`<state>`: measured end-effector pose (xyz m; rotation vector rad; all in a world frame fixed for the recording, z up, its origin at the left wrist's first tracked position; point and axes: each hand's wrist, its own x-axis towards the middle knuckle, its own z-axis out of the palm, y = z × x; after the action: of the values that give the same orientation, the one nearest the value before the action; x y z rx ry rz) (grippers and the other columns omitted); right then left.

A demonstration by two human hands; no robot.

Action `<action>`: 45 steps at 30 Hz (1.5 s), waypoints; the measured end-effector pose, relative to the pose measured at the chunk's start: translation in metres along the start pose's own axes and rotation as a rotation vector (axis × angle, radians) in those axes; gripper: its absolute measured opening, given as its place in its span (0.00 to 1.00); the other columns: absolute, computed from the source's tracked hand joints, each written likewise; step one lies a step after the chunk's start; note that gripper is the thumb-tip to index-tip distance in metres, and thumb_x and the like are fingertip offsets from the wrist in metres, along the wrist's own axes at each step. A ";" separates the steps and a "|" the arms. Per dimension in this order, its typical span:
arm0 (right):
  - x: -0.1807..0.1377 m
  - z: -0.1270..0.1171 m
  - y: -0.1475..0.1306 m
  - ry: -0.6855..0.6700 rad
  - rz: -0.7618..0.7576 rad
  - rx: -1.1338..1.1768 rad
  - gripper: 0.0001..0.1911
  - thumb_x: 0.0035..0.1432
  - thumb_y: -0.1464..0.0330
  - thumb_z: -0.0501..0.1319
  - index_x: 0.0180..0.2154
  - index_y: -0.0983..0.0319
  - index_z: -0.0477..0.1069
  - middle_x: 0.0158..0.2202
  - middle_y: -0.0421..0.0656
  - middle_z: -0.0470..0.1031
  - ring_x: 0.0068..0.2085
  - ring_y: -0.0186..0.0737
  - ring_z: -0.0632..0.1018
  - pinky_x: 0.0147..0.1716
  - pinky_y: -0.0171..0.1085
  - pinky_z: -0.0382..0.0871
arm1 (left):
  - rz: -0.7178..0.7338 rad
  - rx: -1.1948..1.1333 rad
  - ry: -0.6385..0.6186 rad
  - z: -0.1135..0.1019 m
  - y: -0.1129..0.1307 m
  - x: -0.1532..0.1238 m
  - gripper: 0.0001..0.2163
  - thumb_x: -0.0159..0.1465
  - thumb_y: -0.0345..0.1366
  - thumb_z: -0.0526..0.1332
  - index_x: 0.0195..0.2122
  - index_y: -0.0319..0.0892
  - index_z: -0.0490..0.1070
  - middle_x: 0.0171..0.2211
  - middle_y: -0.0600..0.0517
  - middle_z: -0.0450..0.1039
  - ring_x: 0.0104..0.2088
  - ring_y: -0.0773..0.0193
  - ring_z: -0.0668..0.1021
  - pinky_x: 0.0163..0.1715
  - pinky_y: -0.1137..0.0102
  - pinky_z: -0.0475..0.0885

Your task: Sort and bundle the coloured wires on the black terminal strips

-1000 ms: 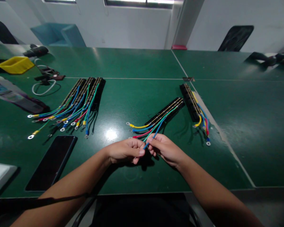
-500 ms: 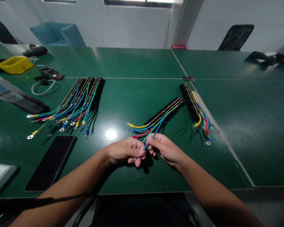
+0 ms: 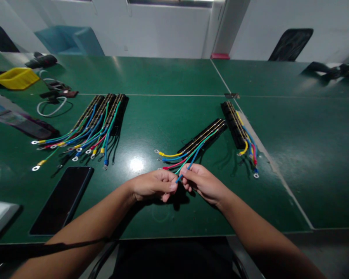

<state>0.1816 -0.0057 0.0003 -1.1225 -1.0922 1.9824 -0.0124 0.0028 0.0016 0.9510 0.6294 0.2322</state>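
Note:
My left hand [image 3: 154,185] and my right hand [image 3: 203,182] meet at the table's near middle, both pinching the free end of a blue wire [image 3: 192,161]. That wire runs back to a black terminal strip [image 3: 204,135] lying diagonally on the green table [image 3: 168,77]. Yellow, red, green and blue wires with ring lugs fan out from the same strip just beyond my fingers. What sits at the blue wire's tip is hidden between my fingertips.
A row of wired terminal strips [image 3: 101,116] lies at the left, another strip [image 3: 235,124] at the right. A black phone [image 3: 62,197] rests near my left forearm. A yellow bin [image 3: 16,77], cables [image 3: 50,102] and a packet [image 3: 14,116] sit far left.
My hands have stayed pinched on the blue wire's end, with only small finger shifts of the left hand. The view has tilted slightly.

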 end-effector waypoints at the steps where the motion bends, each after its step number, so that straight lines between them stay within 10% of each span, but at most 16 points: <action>1: 0.000 0.000 0.000 -0.003 0.000 0.003 0.18 0.54 0.56 0.64 0.29 0.63 0.64 0.21 0.35 0.66 0.20 0.26 0.67 0.19 0.28 0.57 | 0.006 -0.005 0.004 0.000 -0.001 0.000 0.19 0.55 0.49 0.67 0.27 0.37 0.65 0.15 0.56 0.67 0.15 0.74 0.64 0.17 0.77 0.53; 45: 0.000 0.000 0.001 0.031 0.013 -0.011 0.18 0.53 0.55 0.64 0.30 0.63 0.64 0.21 0.35 0.66 0.21 0.27 0.67 0.20 0.29 0.58 | 0.026 -0.012 -0.021 -0.001 -0.002 0.000 0.18 0.56 0.47 0.66 0.28 0.36 0.66 0.19 0.52 0.72 0.15 0.76 0.62 0.16 0.79 0.52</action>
<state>0.1816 -0.0061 -0.0006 -1.1645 -1.0842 1.9645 -0.0136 0.0028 -0.0002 0.9496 0.5967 0.2482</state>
